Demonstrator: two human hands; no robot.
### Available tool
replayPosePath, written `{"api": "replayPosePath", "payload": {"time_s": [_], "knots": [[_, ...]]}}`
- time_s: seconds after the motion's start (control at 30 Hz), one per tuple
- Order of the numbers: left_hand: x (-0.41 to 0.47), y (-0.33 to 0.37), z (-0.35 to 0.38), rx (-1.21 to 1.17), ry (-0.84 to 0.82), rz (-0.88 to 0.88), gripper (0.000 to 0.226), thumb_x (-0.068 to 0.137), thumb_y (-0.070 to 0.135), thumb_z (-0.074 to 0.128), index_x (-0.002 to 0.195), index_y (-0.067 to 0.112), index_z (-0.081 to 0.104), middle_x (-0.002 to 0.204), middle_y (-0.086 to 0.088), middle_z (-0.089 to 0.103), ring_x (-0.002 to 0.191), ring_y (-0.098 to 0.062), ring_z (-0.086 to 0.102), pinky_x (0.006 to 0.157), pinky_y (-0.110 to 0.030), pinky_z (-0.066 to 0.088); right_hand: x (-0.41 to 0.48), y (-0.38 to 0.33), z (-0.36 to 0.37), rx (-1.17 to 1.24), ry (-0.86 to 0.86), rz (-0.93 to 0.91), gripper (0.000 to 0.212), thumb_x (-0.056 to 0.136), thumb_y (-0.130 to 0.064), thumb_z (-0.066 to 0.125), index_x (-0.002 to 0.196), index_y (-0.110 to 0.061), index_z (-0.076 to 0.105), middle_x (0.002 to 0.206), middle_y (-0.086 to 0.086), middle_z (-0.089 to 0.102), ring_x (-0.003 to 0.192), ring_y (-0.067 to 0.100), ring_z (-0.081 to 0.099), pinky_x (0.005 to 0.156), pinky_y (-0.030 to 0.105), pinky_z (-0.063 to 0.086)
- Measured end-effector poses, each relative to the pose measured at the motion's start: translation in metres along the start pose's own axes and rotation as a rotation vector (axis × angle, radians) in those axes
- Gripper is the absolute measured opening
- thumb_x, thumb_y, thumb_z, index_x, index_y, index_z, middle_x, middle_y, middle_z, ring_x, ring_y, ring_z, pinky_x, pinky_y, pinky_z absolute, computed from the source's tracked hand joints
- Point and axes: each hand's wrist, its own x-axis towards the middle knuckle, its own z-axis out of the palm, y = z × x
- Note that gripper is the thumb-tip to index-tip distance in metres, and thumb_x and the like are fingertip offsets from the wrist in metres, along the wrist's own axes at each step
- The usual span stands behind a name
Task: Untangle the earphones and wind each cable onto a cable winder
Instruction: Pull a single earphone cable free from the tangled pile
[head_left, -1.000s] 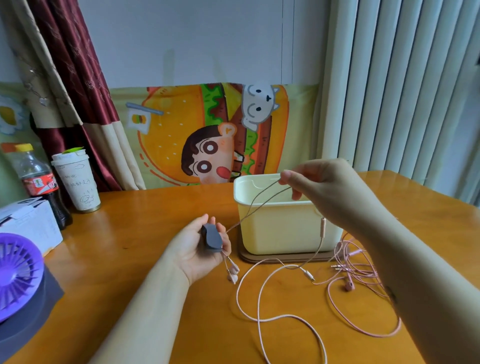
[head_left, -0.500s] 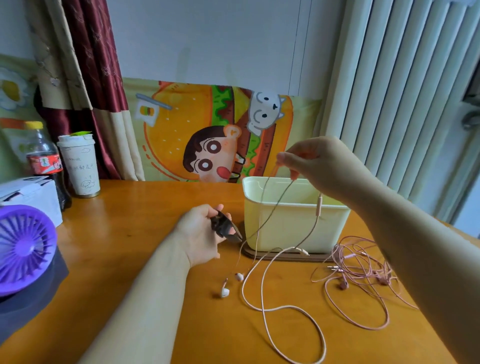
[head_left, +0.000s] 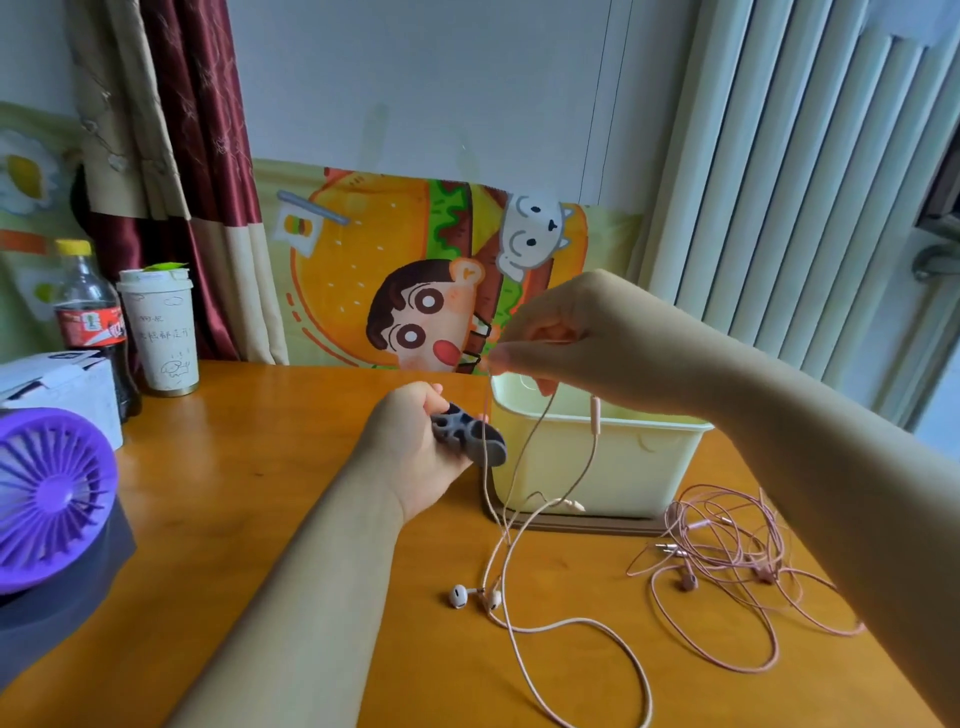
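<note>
Over table (head_left: 260, 467) centre: left hand (head_left: 415, 452) grips grey cable winder (head_left: 467, 434), fingers curled round it. Pink cable (head_left: 595, 415) hangs past winder down to two earbuds (head_left: 475, 596) on table. Right hand (head_left: 566, 338) pinches same cable above cream bin (head_left: 623, 467). Tangled earphones (head_left: 727, 561) lie right of bin.

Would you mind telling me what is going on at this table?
A person's left hand grips a dark grey cable winder, while the right hand pinches a thin pink earphone cable held above it. That cable's white earbuds lie on the orange wooden table. A second, tangled pink earphone bundle lies beside the cream plastic bin.
</note>
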Motion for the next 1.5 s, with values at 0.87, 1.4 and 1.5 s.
{"api": "replayPosePath", "payload": {"time_s": [0.87,1.4,1.5], "knots": [[-0.015,-0.012,0.025,0.214,-0.228,0.111,0.023,0.102,0.006,0.042,0.117,0.004,0.059,0.088,-0.016,0.064,0.068,-0.021,0.070,0.068,-0.033,0.060,0.017,0.017,0.026,-0.092,0.298,0.039,0.017,0.091,-0.025,0.061,0.087,-0.014,0.072,0.057,-0.016,0.052,0.053,-0.004,0.052,0.051,0.010,0.038],[-0.019,0.001,0.020,0.309,-0.381,0.024,0.035,0.097,-0.004,0.034,0.128,-0.001,0.050,0.110,-0.027,0.062,0.098,-0.031,0.065,0.090,-0.041,0.053,0.019,0.050,0.022,-0.072,0.510,0.172,0.009,0.090,-0.021,0.062,0.084,-0.016,0.067,0.053,-0.015,0.040,0.050,0.005,0.038,0.052,0.022,0.032],[-0.020,0.001,0.019,0.373,-0.434,0.017,0.036,0.098,-0.003,0.037,0.130,0.005,0.051,0.115,-0.027,0.064,0.103,-0.031,0.066,0.095,-0.040,0.052,0.020,0.055,0.022,-0.073,0.516,0.190,0.013,0.089,-0.023,0.063,0.085,-0.013,0.069,0.054,-0.015,0.041,0.050,0.005,0.038,0.051,0.020,0.033]]}}
